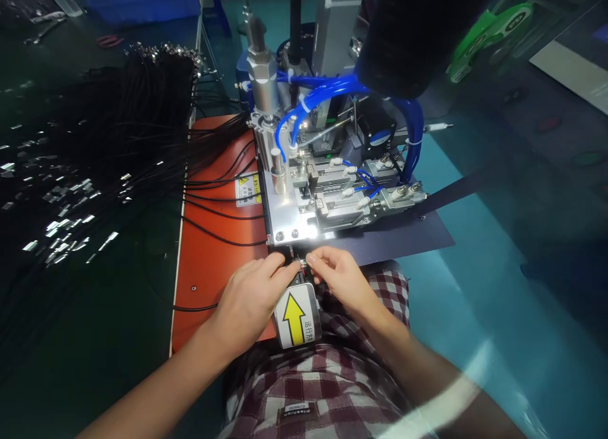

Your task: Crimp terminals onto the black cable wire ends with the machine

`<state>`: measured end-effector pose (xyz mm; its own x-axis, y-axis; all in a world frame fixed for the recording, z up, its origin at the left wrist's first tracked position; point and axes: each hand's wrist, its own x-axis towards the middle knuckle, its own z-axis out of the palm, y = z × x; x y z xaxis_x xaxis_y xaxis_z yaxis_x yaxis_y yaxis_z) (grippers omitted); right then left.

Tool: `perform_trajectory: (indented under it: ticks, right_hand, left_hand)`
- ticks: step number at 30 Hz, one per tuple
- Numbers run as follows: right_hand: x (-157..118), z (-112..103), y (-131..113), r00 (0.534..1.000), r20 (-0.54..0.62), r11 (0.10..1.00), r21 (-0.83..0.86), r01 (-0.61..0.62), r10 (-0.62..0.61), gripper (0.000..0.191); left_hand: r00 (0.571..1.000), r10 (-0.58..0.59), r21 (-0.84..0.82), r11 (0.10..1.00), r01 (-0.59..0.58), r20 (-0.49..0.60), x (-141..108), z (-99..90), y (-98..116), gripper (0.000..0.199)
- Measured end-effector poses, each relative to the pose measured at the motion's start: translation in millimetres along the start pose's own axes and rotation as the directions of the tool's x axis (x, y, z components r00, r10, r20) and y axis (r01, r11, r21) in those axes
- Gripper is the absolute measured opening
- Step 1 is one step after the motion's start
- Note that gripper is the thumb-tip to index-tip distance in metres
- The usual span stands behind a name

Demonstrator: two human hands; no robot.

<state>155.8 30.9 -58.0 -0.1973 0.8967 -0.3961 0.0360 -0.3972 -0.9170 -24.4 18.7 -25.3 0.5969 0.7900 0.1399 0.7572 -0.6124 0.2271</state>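
Observation:
My left hand [254,293] is closed at the front end of the metal machine [285,217]. A thin black cable [194,308] runs across the orange board and disappears under it. Its thumb and fingertips press at a small slot in the machine's track [298,277]. Opposite, my right hand [339,274] pinches with thumb and index finger, almost touching the left thumb. Whatever is between the right fingertips is too small to make out. Just below the fingers sits a white label with a yellow arrow [294,315].
Several black cables lead from the machine over the orange board [199,261] to a large bundle of cables [137,103] with shiny metal ends. Blue air tubes [327,90] arch over the machine. Red-handled pliers [109,41] and a blue bin [142,2] are at the back left.

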Motion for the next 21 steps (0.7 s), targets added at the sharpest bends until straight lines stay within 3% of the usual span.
perform_trajectory:
  ticks: [9,21]
  right_hand:
    - [-0.6,1.3,0.0,1.000,-0.013,1.000,-0.012,0.016,-0.016,0.028]
    - [-5.2,8.2,8.2,0.977,-0.122,0.975,-0.160,0.154,-0.174,0.020]
  left_hand:
    - [1.000,0.005,0.009,1.000,-0.005,-0.006,0.9,0.4,0.3,0.033]
    - [1.000,-0.003,0.034,0.999,0.002,0.004,0.7,0.2,0.6,0.033]
